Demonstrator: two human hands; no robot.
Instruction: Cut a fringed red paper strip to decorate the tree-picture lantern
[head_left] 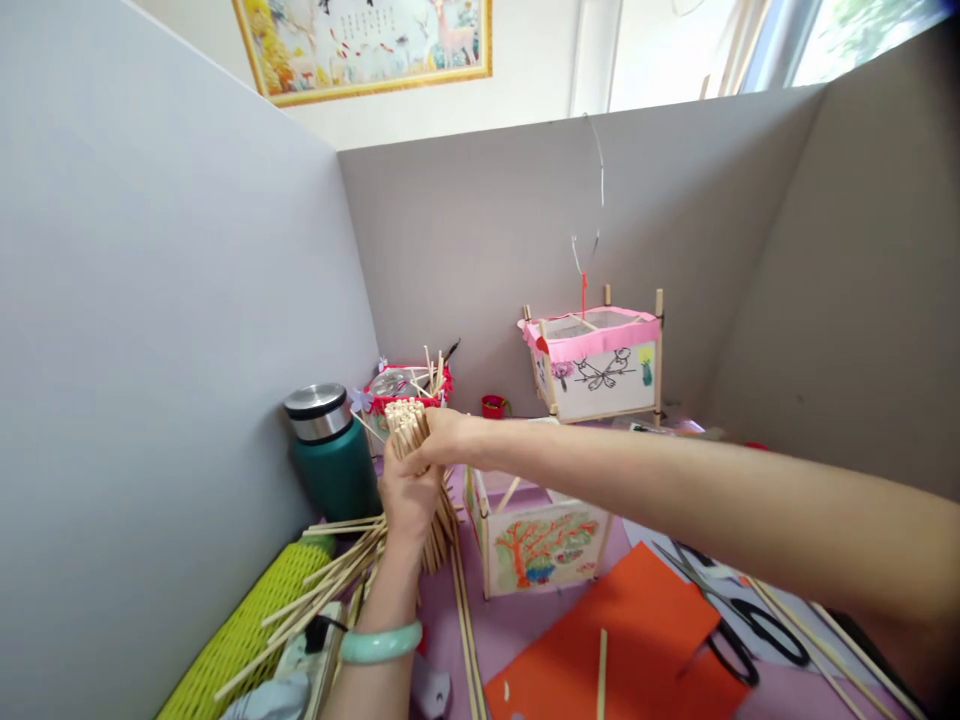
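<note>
Both my hands are wrapped around a thick bundle of thin wooden sticks [406, 420], whose cut ends point up. My left hand [409, 490], with a pale green bangle [381, 643] on its wrist, grips the bundle from the front. From the right, my right hand [448, 440] reaches across and closes on the same bundle, its fingertips partly hidden. Loose wooden sticks [337, 575] fan out to the left below. Just right of my hands stands a paper lantern [544, 550] with a painted red tree on a stick frame.
A teal thermos [334, 465] stands at left beside a yellow-green woven mat [240, 630]. Orange paper [615, 640] and black scissors [720, 600] lie at front right. A pink-edged lantern [600, 370] is at the back; grey partitions [480, 240] enclose the table.
</note>
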